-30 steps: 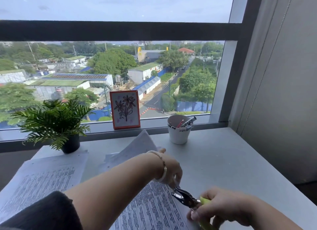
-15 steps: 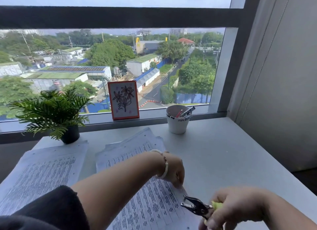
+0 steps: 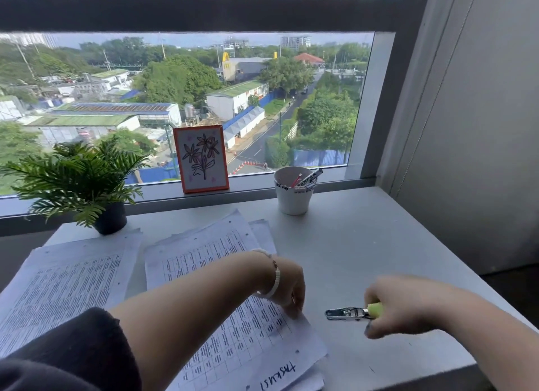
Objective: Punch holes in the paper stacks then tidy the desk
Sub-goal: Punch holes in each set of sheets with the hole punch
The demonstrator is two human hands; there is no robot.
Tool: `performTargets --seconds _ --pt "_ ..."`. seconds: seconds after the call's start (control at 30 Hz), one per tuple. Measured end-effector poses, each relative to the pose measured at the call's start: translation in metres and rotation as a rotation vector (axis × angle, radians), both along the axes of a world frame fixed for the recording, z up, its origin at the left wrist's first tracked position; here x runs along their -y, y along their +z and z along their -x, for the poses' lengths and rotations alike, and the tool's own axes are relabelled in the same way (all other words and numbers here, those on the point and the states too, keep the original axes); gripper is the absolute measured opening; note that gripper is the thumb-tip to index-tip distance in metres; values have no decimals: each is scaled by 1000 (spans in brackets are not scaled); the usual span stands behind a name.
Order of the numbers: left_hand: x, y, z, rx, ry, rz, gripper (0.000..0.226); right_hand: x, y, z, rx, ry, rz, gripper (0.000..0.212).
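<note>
2 paper stacks on the desk (image 3: 364,244), both nearer than the white cup (image 3: 292,196) by the window sill. Middle stack (image 3: 221,297) down and left of the cup, sheets fanned and uneven at the far corner, small holes dotted along its edges. Left stack (image 3: 67,285) further left of the cup, just in front of the potted plant (image 3: 87,183).

Left hand (image 3: 287,285) reaching across, fingertips pressing down on the right edge of the middle stack. Right hand (image 3: 408,306) down and right of the cup, fist wrapped tight round the yellow-green handles of the hole punch (image 3: 347,314); metal nose pointing at the stack, just clear of the paper's edge.

Probably light, floppy, slippery sheet on sheet: apt to skew and to buckle if lifted by 1 corner. Best squared first, then pinched flat close to the edge being punched. Likely too thick for 1 bite; better taken a few sheets at a time. Punch stiff and small, gripped well back on both handles for leverage.
</note>
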State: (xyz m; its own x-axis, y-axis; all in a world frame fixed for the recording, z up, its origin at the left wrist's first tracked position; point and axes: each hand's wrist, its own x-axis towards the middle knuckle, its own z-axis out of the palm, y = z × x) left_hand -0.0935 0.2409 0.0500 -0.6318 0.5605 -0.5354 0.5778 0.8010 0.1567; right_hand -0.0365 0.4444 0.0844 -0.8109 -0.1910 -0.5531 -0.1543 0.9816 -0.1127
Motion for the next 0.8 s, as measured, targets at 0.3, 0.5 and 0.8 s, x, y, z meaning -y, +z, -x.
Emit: performTargets --seconds 0.3,0.5,0.8 --pt "-11 2 -4 -59 -44 41 32 28 -18 -5 -260 221 -220 17" --pt "-9 4 -6 -76 -25 -2 26 29 -23 -7 -335 249 -227 8" --pt "-5 6 -5 -174 -19 -61 26 29 -31 -18 -513 222 -199 15"
